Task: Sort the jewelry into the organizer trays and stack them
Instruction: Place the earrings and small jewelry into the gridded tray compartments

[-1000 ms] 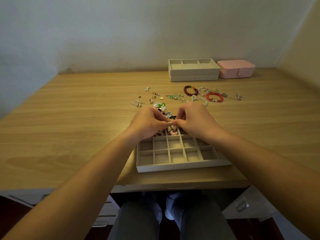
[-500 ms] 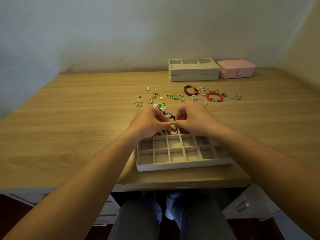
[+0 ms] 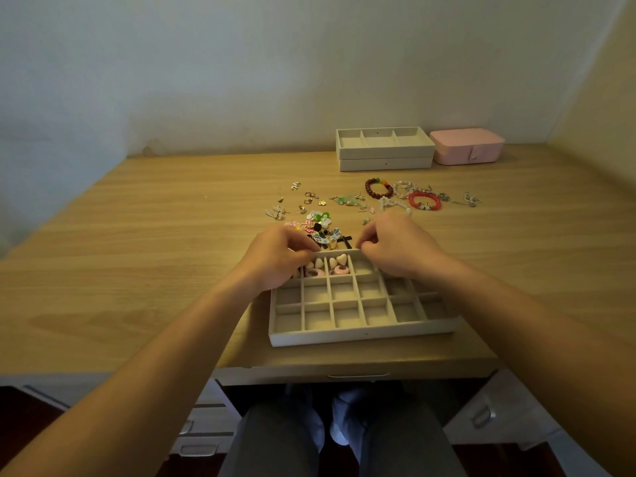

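Beige grid tray (image 3: 361,333) sits centre frame. Loose jewelry (image 3: 323,228) lies just above its far rim, between left hand (image 3: 278,259) and right hand (image 3: 395,246) (about equally near). Both hands' fingers (image 3: 371,239) curl narrow; whether they pinch anything, I cannot tell.

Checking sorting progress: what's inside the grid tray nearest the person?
Cream heart pieces and pink round pieces lie in two far-row cells of the grid tray. The nearer rows look empty. The left hand and right hand cover the far corner cells.
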`<state>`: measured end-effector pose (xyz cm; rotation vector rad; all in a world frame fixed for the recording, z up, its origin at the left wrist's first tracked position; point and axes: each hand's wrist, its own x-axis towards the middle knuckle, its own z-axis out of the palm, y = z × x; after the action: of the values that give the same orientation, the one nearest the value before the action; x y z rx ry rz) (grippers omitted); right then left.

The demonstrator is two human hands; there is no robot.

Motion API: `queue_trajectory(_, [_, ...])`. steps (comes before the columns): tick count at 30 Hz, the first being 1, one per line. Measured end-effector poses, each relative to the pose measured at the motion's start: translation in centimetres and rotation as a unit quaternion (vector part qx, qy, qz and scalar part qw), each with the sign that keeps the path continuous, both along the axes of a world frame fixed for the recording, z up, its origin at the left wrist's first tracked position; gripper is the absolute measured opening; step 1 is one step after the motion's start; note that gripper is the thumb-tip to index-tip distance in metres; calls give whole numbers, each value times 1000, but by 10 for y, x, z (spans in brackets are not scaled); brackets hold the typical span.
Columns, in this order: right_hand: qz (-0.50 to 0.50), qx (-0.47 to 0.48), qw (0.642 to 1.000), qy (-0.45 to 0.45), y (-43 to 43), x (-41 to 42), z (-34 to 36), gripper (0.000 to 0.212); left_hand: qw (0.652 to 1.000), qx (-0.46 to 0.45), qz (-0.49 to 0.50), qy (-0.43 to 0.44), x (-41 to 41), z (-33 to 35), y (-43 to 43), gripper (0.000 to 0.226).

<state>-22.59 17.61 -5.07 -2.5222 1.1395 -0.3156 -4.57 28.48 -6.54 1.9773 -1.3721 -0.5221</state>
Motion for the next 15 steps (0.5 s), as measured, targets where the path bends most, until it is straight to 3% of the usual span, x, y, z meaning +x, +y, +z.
queue_trajectory(4, [-3,0,1000,-22,-2,7,3,23,1000,20,6,1,9,3,3,10])
queue_trajectory(8, [9,6,998,-66,-16,20,10,16,998,-22,58,26,18,5,-5,8])
queue_trajectory(15, [48,54,997,-24,-43,40,6,22,994,-64,71,55,16,16,-44,7])
